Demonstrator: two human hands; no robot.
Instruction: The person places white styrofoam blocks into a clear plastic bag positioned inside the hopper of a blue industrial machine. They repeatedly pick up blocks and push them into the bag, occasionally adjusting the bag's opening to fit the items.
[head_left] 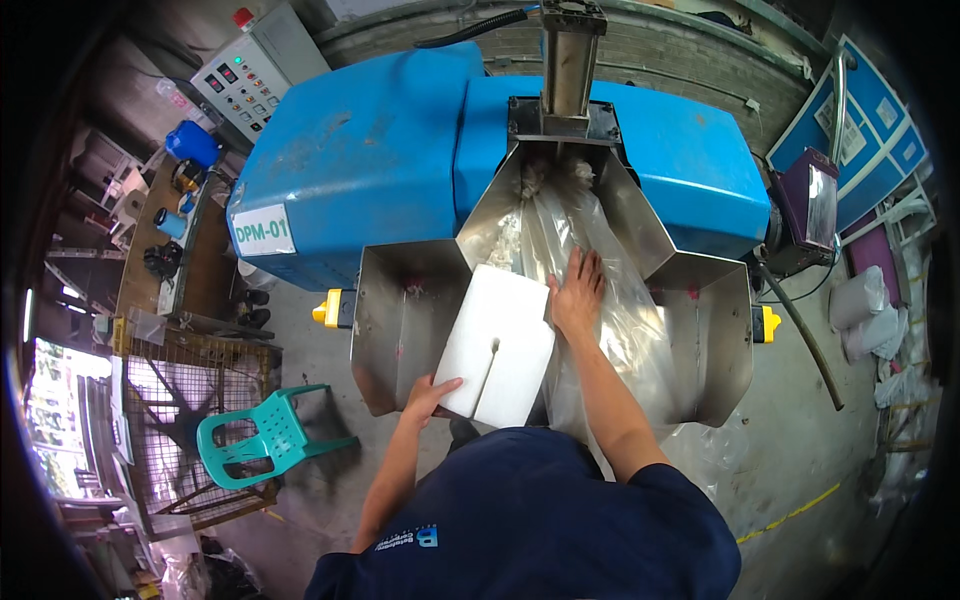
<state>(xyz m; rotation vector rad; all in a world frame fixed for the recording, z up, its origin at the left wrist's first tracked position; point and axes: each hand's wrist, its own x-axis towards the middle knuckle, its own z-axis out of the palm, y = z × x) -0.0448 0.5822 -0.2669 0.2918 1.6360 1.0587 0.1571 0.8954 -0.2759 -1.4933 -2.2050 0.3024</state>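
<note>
A white foam block (497, 340) with a slot cut into its near end lies tilted over the left part of a metal hopper (400, 290). My left hand (428, 398) grips its near left corner, thumb on top and fingers underneath. My right hand (578, 292) lies flat with fingers stretched forward on clear plastic sheeting (625, 330), close to the block's right edge. The sheeting runs from the hopper's narrow throat down over its front edge. Crumpled plastic and white bits sit in the throat, below a metal cylinder (572, 75).
A blue machine body (370, 150) spans behind the hopper, with a control panel (243, 85) at the far left. Yellow switch boxes (766, 324) flank the hopper. A green plastic chair (265, 440) and a wire-mesh fan cage (170, 400) stand left. White bundles (862, 310) lie right.
</note>
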